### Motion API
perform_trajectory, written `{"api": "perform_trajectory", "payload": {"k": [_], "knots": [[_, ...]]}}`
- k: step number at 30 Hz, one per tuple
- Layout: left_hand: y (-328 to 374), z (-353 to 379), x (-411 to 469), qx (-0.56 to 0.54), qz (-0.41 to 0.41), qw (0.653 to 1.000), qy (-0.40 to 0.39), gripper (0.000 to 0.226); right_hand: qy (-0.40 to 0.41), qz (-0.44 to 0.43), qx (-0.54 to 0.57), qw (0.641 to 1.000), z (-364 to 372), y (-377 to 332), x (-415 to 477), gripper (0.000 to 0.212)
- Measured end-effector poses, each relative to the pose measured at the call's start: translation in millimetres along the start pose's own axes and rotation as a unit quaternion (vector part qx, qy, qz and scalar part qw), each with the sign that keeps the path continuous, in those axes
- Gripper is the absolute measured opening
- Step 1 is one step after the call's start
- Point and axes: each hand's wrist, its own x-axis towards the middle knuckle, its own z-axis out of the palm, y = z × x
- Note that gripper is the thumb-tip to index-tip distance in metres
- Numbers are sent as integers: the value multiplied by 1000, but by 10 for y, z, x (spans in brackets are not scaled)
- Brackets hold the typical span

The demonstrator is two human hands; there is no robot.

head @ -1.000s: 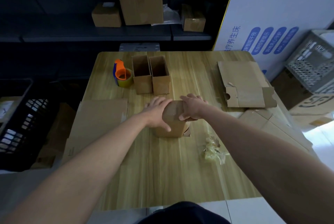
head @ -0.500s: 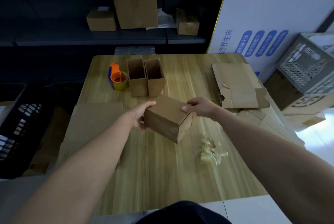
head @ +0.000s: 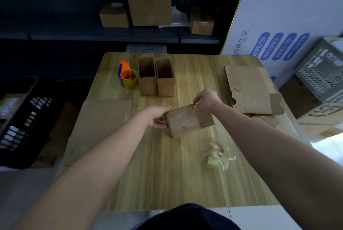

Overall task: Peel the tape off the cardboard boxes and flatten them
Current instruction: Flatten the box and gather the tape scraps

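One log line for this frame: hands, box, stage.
box: tilted, not flattened | left hand: grips its end | right hand: pinches its top edge | tape scraps: on table

A small cardboard box (head: 185,123) is held tilted over the middle of the wooden worktop (head: 163,177). The left hand (head: 157,116) grips its left end, and the right hand (head: 205,101) pinches its upper far edge. Behind it two open-topped boxes (head: 156,77) stand side by side, touching, with an orange tape dispenser (head: 127,75) just to their left. A wad of peeled tape (head: 218,155) lies near the held box. A flattened box (head: 248,85) lies at the right edge, and a cardboard sheet (head: 104,118) at the left.
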Motion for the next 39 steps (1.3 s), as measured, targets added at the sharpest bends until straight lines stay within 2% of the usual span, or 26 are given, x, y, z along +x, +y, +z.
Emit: {"api": "perform_trajectory", "payload": {"k": [2,4,6,9,10,13,14,16,19,26,31,34,36,39], "knots": [[27,46,-32,57,52,996,35,28,5,4,2,1000,7,-55,6,20],[30,97,-20,138,145,977,74,33,13,8,6,1000,27,-92,10,20],[-12,138,-5,227,227,940,118,27,14,4,22,1000,58,-92,-1,22],[-113,162,36,316,295,884,177,19,-20,-48,16,998,137,-65,-36,38],[-127,167,46,334,306,872,185,20,-34,-63,-8,997,159,-58,-46,46],[-122,204,79,376,335,846,174,24,-84,-98,-192,973,151,10,-72,76],[-119,228,75,376,342,844,171,25,-111,-100,-218,965,133,57,-77,86],[-112,276,61,366,344,847,175,27,-155,-82,-193,965,106,152,-88,105],[-94,327,49,386,342,837,180,25,-148,-91,-183,968,121,213,-91,114],[-45,352,15,393,331,842,166,20,-154,-95,-221,958,119,144,-61,113],[32,342,20,381,302,859,160,12,-158,-94,-265,947,103,77,-74,108],[33,386,2,407,297,850,152,14,-152,-91,-274,945,112,42,-82,105],[-9,434,-4,415,306,841,162,15,-147,-89,-281,944,126,24,-79,100],[-57,457,-2,376,320,849,189,17,-149,-91,-291,941,131,-1,-74,97]]}}
